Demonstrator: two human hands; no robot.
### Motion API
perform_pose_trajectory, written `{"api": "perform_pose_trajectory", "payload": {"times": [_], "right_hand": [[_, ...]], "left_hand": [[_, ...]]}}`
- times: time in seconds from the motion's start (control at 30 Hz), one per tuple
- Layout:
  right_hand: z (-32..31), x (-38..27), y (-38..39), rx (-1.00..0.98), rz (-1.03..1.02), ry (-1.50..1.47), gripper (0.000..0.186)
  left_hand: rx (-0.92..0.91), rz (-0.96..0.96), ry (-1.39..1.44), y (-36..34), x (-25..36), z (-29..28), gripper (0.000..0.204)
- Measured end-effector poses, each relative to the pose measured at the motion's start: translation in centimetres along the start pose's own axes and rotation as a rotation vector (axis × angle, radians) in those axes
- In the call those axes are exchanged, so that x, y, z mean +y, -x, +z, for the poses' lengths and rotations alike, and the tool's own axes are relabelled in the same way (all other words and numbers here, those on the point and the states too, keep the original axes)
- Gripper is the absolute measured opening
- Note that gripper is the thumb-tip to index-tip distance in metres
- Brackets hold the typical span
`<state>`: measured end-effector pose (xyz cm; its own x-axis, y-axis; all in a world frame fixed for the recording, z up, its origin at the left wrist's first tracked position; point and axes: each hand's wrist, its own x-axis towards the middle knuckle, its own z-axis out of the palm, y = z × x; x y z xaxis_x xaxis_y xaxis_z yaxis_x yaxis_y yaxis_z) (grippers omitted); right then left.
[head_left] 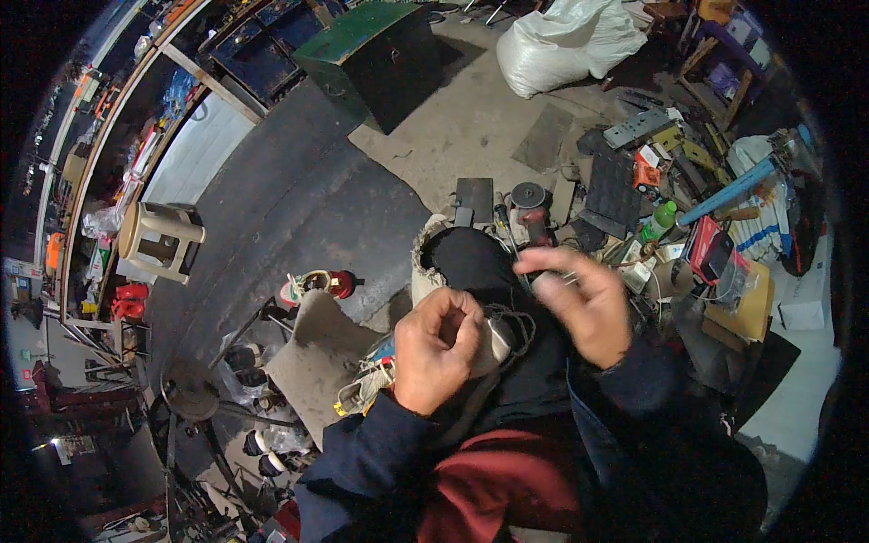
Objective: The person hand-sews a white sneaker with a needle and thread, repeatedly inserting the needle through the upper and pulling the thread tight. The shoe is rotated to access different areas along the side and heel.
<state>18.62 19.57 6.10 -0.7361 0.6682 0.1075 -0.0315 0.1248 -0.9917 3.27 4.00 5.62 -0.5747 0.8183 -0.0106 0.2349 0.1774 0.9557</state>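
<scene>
Remotely, I see the shoe on the lap, its pale rounded end just right of the nearer left hand, pinched narrow, contents hidden, while farther right the blurred right hand's grip I cannot tell.

Matt dark-blue cloth sleeves and a soft red fabric garment set off the smooth, pale toe of a shoe in a workshop of worn surfaces. Rough, matt beige cloth contrasts with a smooth, lightly glossy plastic stool. A white sack of crinkled plastic catches a sheen, scuffed green paint coats a chest, and the concrete floor looks rough and matt.
</scene>
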Motion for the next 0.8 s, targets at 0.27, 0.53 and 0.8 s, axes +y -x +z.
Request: {"api": "perform_pose_trajectory", "payload": {"times": [0.27,0.53,0.8], "right_hand": [[-1.1,0.3,0.3,-0.291,0.4,0.228,0.022],[0.5,-0.9,-0.9,-0.09,0.386,-0.646,0.037],[1.8,0.2,-0.9,-0.341,0.132,0.275,0.044]], "left_hand": [[0.007,-0.066,0.21,0.3,-0.6,-0.7,0.005],[0.038,-0.098,0.558,0.2,-0.1,-1.7,0.015],[0.546,0.006,0.405,5.2,-0.6,-11.3,0.026]]}}
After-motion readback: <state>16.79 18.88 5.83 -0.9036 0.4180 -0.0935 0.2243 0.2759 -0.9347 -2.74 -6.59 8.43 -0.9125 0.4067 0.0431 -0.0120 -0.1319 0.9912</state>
